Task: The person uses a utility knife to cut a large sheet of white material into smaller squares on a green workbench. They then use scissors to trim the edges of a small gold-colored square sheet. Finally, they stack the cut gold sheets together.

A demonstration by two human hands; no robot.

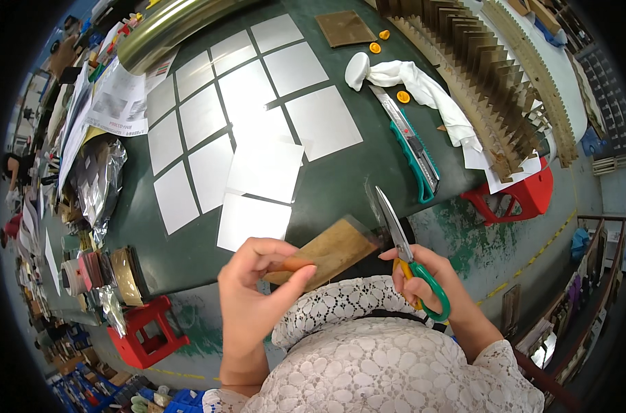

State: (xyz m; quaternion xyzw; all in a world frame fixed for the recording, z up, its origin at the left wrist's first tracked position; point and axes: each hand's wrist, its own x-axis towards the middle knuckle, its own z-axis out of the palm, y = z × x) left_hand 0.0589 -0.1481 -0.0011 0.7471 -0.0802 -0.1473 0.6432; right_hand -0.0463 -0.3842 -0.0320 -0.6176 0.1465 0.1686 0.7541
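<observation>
Between the thumb and fingers of my left hand (261,289) is a brown rectangular plate (340,249), tilted over the table's near edge. A strip of clear film (365,227) shows along its far right end. My right hand (430,275) grips scissors (400,237) with one green and one yellow handle loop. Their blades point away from me, close to the plate's right end and apart from it. I cannot tell whether the blades are parted. Beyond my left hand, pale square sheets (254,224) lie in rows on the dark green table (340,182).
A green utility knife (413,155) lies right of the sheets, beside a white cloth (423,86) and yellow caps (403,97). Another brown plate (345,29) lies at the back. Slotted racks (464,62) hold several plates. Red stools (148,334) (516,196) stand at both sides.
</observation>
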